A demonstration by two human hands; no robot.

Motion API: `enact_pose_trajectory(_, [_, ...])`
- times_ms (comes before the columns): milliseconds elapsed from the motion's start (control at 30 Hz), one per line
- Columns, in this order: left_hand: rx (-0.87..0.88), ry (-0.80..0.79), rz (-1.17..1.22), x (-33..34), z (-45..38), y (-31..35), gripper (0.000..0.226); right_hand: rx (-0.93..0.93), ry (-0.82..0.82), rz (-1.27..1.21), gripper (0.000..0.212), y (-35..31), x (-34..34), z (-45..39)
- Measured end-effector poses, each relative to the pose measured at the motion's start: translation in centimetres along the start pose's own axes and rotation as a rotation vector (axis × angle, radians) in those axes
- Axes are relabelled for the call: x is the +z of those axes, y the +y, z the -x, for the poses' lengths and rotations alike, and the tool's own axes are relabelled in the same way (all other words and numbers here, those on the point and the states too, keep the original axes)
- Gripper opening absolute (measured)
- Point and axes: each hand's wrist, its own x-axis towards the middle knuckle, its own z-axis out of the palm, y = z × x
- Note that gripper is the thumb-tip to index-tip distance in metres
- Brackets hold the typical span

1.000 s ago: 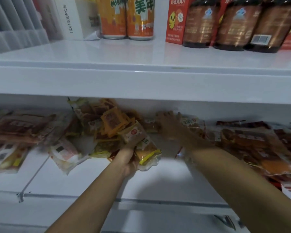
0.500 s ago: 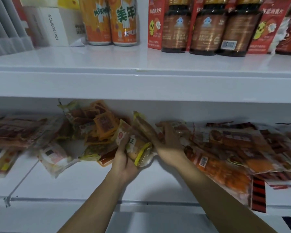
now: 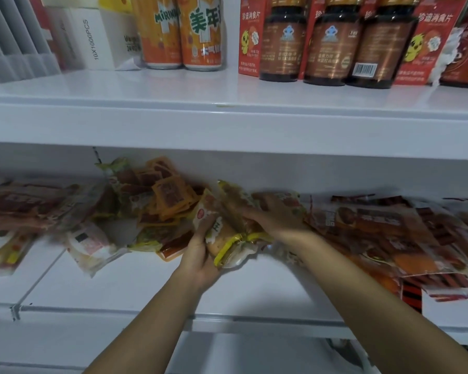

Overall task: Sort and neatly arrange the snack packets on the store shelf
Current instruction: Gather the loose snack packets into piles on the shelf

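Note:
A bundle of yellow-edged snack packets (image 3: 224, 236) stands tilted on the lower white shelf (image 3: 135, 290), near its middle. My left hand (image 3: 197, 255) grips the bundle from below and the left. My right hand (image 3: 273, 220) presses on its right side and top. Behind and to the left lies a loose heap of small orange packets (image 3: 168, 198). Clear packets with reddish contents (image 3: 27, 203) lie at the far left. Large red and orange packets (image 3: 389, 233) spread over the right part of the shelf.
The upper shelf (image 3: 227, 125) overhangs close above the packets. On it stand two orange cans (image 3: 181, 33), dark brown bottles (image 3: 330, 41), red boxes (image 3: 249, 36) and a white carton (image 3: 92, 36). A thin divider rail (image 3: 35, 284) crosses the lower shelf at left.
My right hand came from the back of the shelf onto the bundle held by my left hand. Both hands now clasp it. The view has tilted upward a little.

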Motion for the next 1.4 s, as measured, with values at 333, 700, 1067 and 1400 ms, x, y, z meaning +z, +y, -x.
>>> enact_pose_trajectory(333, [0.371,0.234,-0.708,-0.5,1.2,3.3,0.055,0.068,0.025,-0.041,0.020,1.6,-1.9,-1.2])
enact_pose_trajectory(700, [0.463,0.293,-1.170,1.4,-0.2,5.2,0.082,0.068,-0.415,1.161,0.122,2.5,-5.6,-10.6])
enact_pose_trajectory(1067, [0.525,0.389,-1.328,1.2,0.2,5.7,0.081,-0.099,-0.329,1.188,0.102,2.9,-5.1,-10.0])
enact_pose_trajectory(1400, [0.546,0.379,-0.927,2.4,-0.2,5.3,0.075,-0.233,-0.221,-0.229,0.061,1.6,-4.5,-5.3])
